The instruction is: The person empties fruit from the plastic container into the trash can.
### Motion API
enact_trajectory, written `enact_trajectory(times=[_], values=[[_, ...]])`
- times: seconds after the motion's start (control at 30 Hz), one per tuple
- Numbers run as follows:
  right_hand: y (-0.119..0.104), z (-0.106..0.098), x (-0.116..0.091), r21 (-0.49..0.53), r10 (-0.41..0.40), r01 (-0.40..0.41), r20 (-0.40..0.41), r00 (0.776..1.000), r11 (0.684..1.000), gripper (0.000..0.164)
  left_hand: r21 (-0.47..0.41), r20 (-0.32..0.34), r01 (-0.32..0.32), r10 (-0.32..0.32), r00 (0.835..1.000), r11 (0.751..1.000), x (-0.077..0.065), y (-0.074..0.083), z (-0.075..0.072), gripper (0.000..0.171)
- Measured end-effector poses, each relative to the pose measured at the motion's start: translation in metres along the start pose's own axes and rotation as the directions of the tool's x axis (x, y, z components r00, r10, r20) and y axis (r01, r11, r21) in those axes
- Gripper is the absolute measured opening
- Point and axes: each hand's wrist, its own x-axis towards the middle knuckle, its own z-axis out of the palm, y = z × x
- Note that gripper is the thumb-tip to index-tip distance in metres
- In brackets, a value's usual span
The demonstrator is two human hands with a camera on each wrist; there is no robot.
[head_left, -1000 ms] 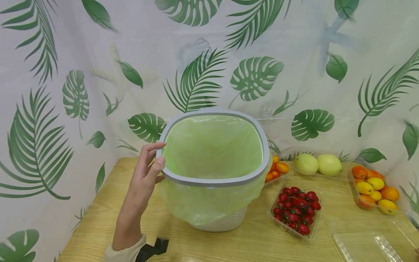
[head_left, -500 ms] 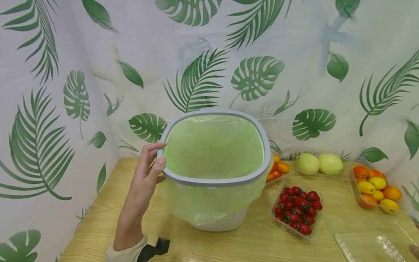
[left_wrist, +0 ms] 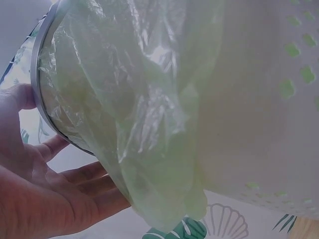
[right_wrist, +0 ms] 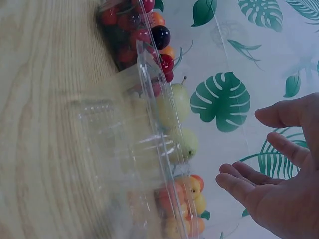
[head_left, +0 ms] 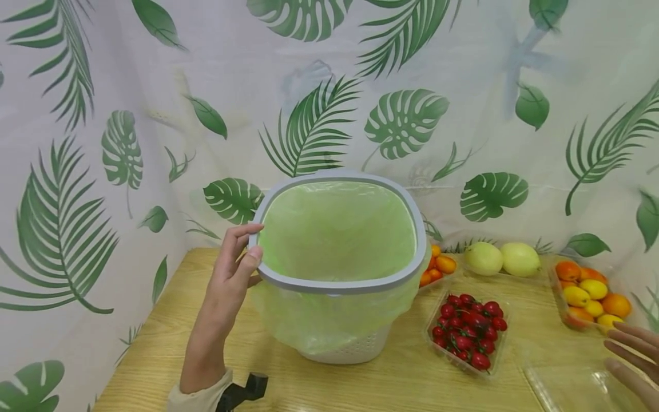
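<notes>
A pale trash bin (head_left: 360, 349) with small holes stands on the table, lined with a light green plastic bag (head_left: 329, 320) whose edge hangs down outside. A grey ring (head_left: 340, 286) circles its mouth. My left hand (head_left: 229, 274) holds the ring at its left side, thumb and fingertips on the rim; the left wrist view shows other fingers (left_wrist: 89, 179) beside the bag. At the right edge, my right hand (head_left: 635, 355) hovers with fingers spread, holding nothing. Below it lies a clear plastic container (head_left: 561, 377), also in the right wrist view.
A clear box of red cherry tomatoes (head_left: 465, 332) sits right of the bin. Behind are orange fruits (head_left: 441, 264), partly hidden by the bin, and two pale yellow-green fruits (head_left: 501, 258). Farther right is a box of orange and yellow fruits (head_left: 592, 294). A leaf-patterned curtain (head_left: 319, 131) hangs behind.
My right hand has come into the head view from the right edge, rising over the clear container. The left hand and the bin have stayed in place.
</notes>
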Motion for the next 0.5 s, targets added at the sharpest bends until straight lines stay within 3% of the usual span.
enact_trajectory(times=[0.1, 0.2, 0.5], values=[[0.001, 0.004, 0.004, -0.082, -0.027, 0.03, 0.03, 0.999, 0.996, 0.07, 0.005, 0.0, 0.005, -0.005, 1.0, 1.0, 0.0, 0.0, 0.001, 0.039], [-0.006, 0.011, 0.011, -0.184, 0.012, 0.005, 0.091, 0.996, 0.983, 0.063, 0.016, -0.014, 0.015, -0.015, 1.0, 1.0, -0.001, 0.0, 0.0, 0.039], [-0.038, 0.041, 0.037, -0.188, 0.099, -0.054, 0.237, 0.967, 0.981, 0.047, 0.028, -0.028, 0.012, -0.011, 1.0, 1.0, 0.0, -0.001, 0.002, 0.038]])
